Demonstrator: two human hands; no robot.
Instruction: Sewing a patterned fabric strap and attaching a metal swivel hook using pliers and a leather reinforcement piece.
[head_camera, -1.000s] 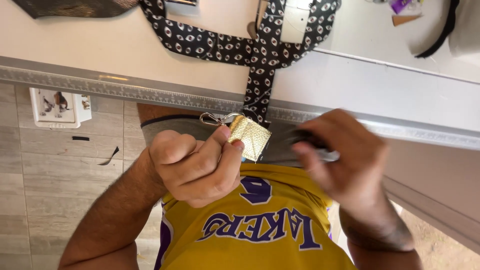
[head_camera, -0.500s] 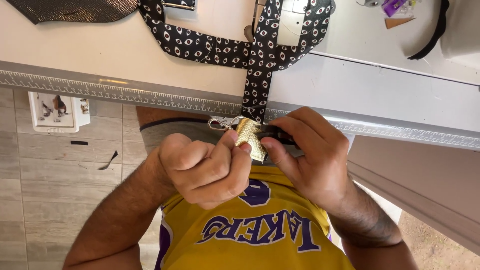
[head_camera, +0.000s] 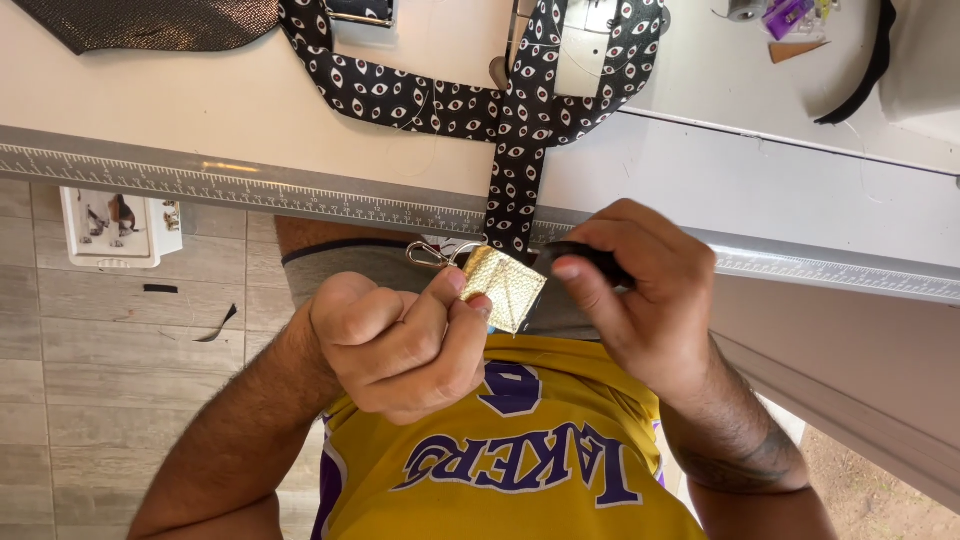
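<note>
At centre frame our left hand (head_camera: 400, 345) pinches a gold leather tab (head_camera: 503, 287) between its fingers, a silver swivel clasp (head_camera: 430, 254) just beside. Our right hand (head_camera: 640, 300) closes its fingers on a black tool (head_camera: 590, 262). Above, a black patterned strap (head_camera: 515, 150) crosses the pale worktop (head_camera: 200, 95); grey floor tiles (head_camera: 100, 340) fill lower left.

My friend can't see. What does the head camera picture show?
Two hands pinch a small gold fabric tab by a metal clasp: left hand, right hand. A black eye-patterned strap hangs off the white table above.
</note>
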